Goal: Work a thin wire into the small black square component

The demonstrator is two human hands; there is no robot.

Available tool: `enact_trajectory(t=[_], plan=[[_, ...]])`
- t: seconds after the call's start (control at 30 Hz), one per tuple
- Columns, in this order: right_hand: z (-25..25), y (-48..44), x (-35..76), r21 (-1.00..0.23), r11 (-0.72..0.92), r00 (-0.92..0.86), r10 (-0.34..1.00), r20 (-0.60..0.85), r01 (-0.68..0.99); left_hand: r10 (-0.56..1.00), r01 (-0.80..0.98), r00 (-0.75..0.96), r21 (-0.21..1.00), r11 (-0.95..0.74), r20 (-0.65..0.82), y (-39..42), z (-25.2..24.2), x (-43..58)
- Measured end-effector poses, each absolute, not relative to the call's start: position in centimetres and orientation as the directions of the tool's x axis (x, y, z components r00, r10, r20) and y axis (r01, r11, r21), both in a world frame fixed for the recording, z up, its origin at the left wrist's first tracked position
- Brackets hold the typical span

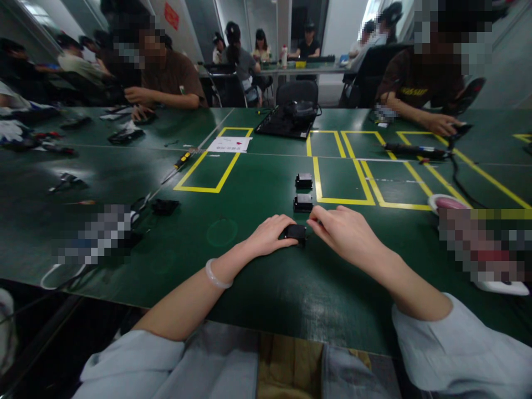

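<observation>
My left hand (272,234) grips a small black box-shaped part (296,233) on the green table, thumb along the near side and fingers at the far side. Just right of that part, my right hand (343,230) is closed in a pinch. Whatever lies between its fingertips, if anything, is too small to make out. Beyond my hands stand two similar black parts with greyish tops, a nearer one (303,203) and a farther one (303,181), in a row. The nearer one is close to my right fingertips.
Yellow tape outlines (344,200) mark the green table (257,293). A screwdriver (183,160), a paper sheet (230,144) and a black piece (165,206) lie left. A black tray (285,123) is at the back; a cylindrical corded tool (415,151) lies right. Two people work opposite.
</observation>
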State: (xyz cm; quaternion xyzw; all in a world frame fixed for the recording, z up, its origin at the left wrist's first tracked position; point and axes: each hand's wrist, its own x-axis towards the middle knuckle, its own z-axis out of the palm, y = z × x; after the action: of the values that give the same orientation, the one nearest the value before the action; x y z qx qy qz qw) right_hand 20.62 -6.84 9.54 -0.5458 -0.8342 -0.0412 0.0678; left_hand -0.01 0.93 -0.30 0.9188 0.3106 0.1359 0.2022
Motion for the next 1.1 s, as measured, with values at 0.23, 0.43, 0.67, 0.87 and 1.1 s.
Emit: enact_trajectory(t=[0.23, 0.43, 0.67, 0.87, 1.1], plan=[[9.35, -7.01, 20.75, -0.059, 0.454, -0.433, 0.875, 0.215, 0.889, 0.626, 0.515, 0.771, 0.465, -0.720, 0.116, 0.84, -0.12, 0.05], [9.53, -7.00, 20.56, -0.033, 0.421, -0.411, 0.897, 0.165, 0.906, 0.629, 0.514, 0.769, 0.477, -0.713, 0.112, 0.82, -0.13, 0.07], [9.21, -6.88, 20.90, -0.065, 0.435, -0.417, 0.888, 0.196, 0.898, 0.631, 0.518, 0.768, 0.473, -0.713, 0.111, 0.75, -0.07, 0.05], [9.59, -7.06, 20.74, -0.052, 0.450, -0.433, 0.880, 0.194, 0.892, 0.629, 0.512, 0.768, 0.473, -0.717, 0.121, 0.78, -0.18, 0.12], [9.63, -6.92, 20.76, -0.035, 0.429, -0.418, 0.893, 0.166, 0.903, 0.630, 0.525, 0.769, 0.454, -0.720, 0.110, 0.79, -0.23, 0.09]])
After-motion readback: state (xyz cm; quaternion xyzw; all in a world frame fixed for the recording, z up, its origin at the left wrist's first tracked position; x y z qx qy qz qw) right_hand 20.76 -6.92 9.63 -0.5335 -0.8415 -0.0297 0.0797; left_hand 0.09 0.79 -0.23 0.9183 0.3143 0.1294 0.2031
